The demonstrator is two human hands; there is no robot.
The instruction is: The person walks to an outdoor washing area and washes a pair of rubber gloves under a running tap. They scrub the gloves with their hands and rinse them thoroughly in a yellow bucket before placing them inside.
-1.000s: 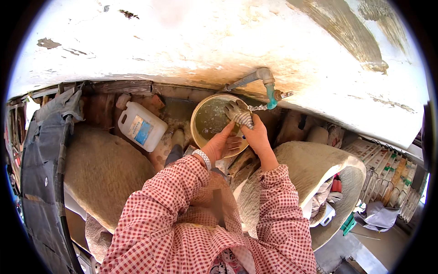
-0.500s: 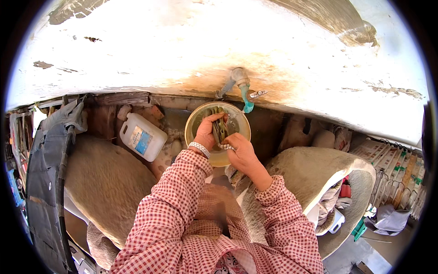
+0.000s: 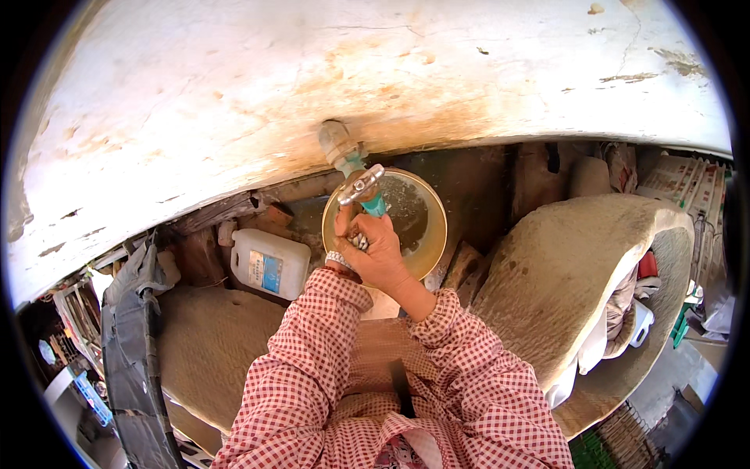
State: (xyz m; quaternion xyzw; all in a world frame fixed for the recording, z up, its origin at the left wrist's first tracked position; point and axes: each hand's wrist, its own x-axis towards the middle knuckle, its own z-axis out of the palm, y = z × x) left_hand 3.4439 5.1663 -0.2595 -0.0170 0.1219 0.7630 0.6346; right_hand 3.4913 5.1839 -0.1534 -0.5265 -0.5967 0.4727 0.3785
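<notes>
Both hands are close together under the tap (image 3: 375, 205), over the near left side of a yellowish round basin (image 3: 439, 234) of cloudy water. My left hand (image 3: 344, 223) is partly hidden behind the tap and my right hand. Most of its fingers are out of sight, and a pale linked band (image 3: 339, 258) circles its wrist. My right hand (image 3: 383, 254) is closed against the left, fingers curled. Pale beads (image 3: 359, 241) show at its fingers; whether they are worn or held is unclear. The dark greenish, folded strips seen earlier are not visible now.
A white plastic jug (image 3: 269, 262) with a blue label stands left of the basin. Large rough stone-like vessels flank me, one at left (image 3: 219, 336) and one at right (image 3: 562, 266) with cloth inside. The pale wall (image 3: 484, 86) rises beyond the tap.
My view has shifted, so the tap now overlaps the basin and hands. Both hands have drawn together beneath it, my right hand moving across to the left. The dark strips have gone from sight.
</notes>
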